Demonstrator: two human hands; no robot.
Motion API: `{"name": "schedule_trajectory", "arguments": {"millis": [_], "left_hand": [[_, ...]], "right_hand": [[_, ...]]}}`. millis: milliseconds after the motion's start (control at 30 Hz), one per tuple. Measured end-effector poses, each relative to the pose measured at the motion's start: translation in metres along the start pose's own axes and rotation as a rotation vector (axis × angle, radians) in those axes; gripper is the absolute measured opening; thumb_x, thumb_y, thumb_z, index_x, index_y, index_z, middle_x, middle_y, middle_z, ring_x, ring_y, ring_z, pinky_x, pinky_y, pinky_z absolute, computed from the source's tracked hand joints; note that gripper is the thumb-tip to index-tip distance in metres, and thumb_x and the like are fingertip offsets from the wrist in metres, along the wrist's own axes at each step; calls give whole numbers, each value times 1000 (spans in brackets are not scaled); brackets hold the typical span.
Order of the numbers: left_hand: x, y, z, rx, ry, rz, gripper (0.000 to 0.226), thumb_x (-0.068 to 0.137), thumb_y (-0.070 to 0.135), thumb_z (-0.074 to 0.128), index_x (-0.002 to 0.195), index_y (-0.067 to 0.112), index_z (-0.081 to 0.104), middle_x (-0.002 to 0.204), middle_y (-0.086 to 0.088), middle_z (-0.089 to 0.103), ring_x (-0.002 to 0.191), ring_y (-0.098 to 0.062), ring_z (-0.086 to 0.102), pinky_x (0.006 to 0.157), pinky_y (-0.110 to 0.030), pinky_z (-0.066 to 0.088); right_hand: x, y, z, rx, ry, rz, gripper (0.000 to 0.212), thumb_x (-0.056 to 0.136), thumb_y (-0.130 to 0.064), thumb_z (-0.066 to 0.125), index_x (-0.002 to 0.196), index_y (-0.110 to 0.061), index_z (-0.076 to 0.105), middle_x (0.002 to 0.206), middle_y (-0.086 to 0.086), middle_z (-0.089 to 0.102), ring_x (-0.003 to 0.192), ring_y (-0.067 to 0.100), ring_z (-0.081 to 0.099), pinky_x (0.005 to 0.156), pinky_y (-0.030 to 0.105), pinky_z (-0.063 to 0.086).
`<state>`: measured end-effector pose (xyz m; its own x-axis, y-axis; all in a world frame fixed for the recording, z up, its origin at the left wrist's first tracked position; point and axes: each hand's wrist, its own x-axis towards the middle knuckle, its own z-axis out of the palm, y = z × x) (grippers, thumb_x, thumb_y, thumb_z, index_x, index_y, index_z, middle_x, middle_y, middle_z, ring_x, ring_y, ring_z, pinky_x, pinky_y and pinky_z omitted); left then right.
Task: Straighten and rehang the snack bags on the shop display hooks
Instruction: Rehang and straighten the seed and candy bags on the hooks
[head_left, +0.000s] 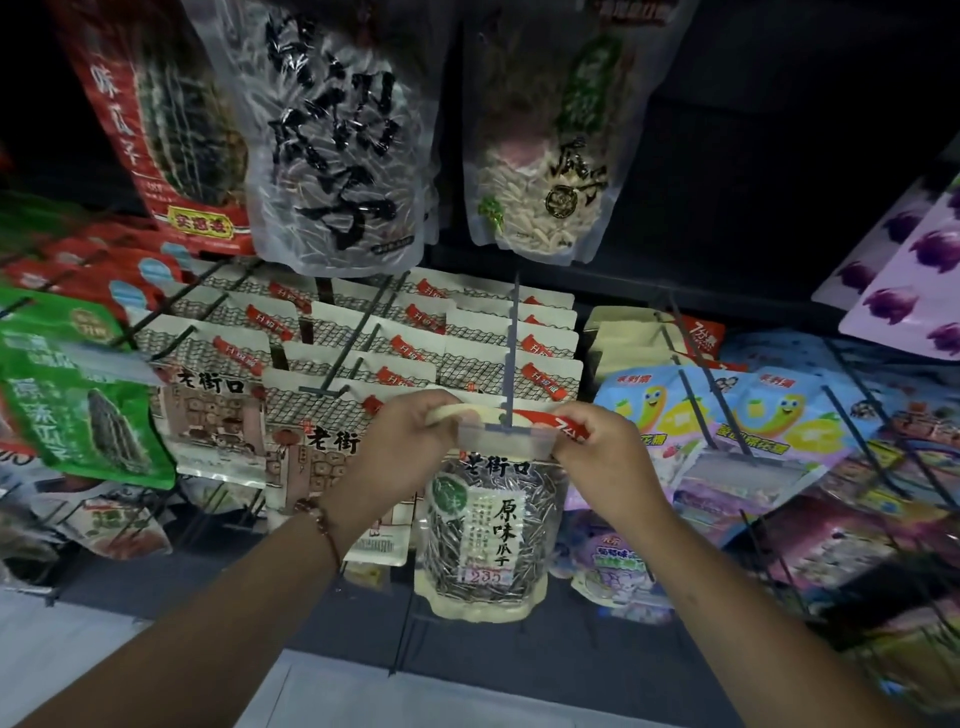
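Two hands at work on one sunflower seed bag, centre of view. Left hand pinches the bag's top edge at 9 o'clock of the hook tip; right hand pinches the same edge at 3 o'clock. Bag hangs upright beneath the grey display hook, its header at the hook's front end. Step in hand, by judgement: threading the header hole. Next move calls for sliding the bag back toward 12 o'clock, against the hung row.
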<state>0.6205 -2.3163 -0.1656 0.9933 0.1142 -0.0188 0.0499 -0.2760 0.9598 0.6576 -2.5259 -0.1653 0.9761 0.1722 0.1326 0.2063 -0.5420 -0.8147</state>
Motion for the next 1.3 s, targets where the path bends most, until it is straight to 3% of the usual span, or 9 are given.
{"name": "schedule_trajectory", "arguments": {"millis": [200, 300, 467, 700, 767, 867, 933, 1033, 1300], "left_hand": [[3, -3, 5, 519, 171, 235, 8, 94, 33, 64, 91, 30, 72, 72, 10, 66, 60, -9, 61, 48, -27, 49], [2, -10, 4, 636, 243, 381, 20, 90, 33, 67, 103, 18, 70, 90, 7, 67, 78, -11, 62, 61, -21, 50], [-12, -27, 0, 676, 244, 356, 51, 88, 22, 66, 136, 15, 52, 123, -7, 57, 111, -21, 54, 93, -39, 51], [-56, -56, -11, 749, 216, 391, 57, 98, 45, 44, 148, 19, 38, 148, -6, 43, 133, -24, 41, 103, -41, 41], [-67, -62, -7, 823, 132, 352, 64, 96, 52, 36, 154, 25, 28, 157, -9, 31, 142, -28, 32, 110, -46, 35], [-80, -76, 3, 871, -19, 282, 73, 94, 67, 22, 155, 40, -7, 166, -3, -8, 152, -25, -7, 121, -44, 9], [-89, -79, 13, 935, -52, 340, 72, 96, 64, 26, 157, 35, -2, 165, -5, -10, 151, -27, -12, 123, -43, 5], [-101, -71, 36, 950, -71, 517, 68, 98, 50, 39, 157, 25, 18, 165, -8, 9, 152, -30, 5, 119, -43, 10], [-83, -49, 110, 927, -158, 616, 67, 96, 48, 41, 155, 21, 25, 164, -8, 17, 151, -27, 15, 121, -41, 16]], "right_hand": [[1, -3, 11, -354, 137, -193, 23, 92, -31, 64, 109, -19, 71, 101, -2, 66, 86, 17, 63, 74, 34, 54], [-5, -3, 11, -409, 152, -217, 26, 92, -34, 61, 113, -18, 66, 102, -2, 62, 90, 18, 60, 73, 37, 53], [-15, 0, 5, -428, 181, -216, 38, 90, -27, 63, 126, -18, 59, 115, -3, 56, 108, 16, 51, 90, 36, 50], [-52, 3, 13, -399, 160, -231, 61, 92, -30, 60, 147, -19, 35, 151, -3, 29, 143, 17, 24, 117, 37, 26], [-59, 9, 15, -412, 115, -210, 68, 94, -36, 56, 152, -22, 24, 161, -3, 14, 150, 18, 9, 120, 40, 18], [-69, 17, 12, -424, 97, -190, 77, 94, -48, 46, 156, -29, 5, 164, -6, -8, 150, 13, -9, 120, 38, 9], [-77, 23, 8, -403, 83, -185, 77, 94, -48, 46, 155, -33, 0, 163, -9, -11, 149, 10, -12, 120, 37, 8], [-94, 39, 1, -410, 22, -133, 77, 94, -49, 45, 156, -30, 3, 161, -16, -14, 148, 5, -15, 118, 31, 5], [-115, 82, -38, -446, -11, 8, 74, 97, -36, 55, 154, -34, 8, 161, -16, -10, 148, 6, -14, 120, 35, 7]]}}
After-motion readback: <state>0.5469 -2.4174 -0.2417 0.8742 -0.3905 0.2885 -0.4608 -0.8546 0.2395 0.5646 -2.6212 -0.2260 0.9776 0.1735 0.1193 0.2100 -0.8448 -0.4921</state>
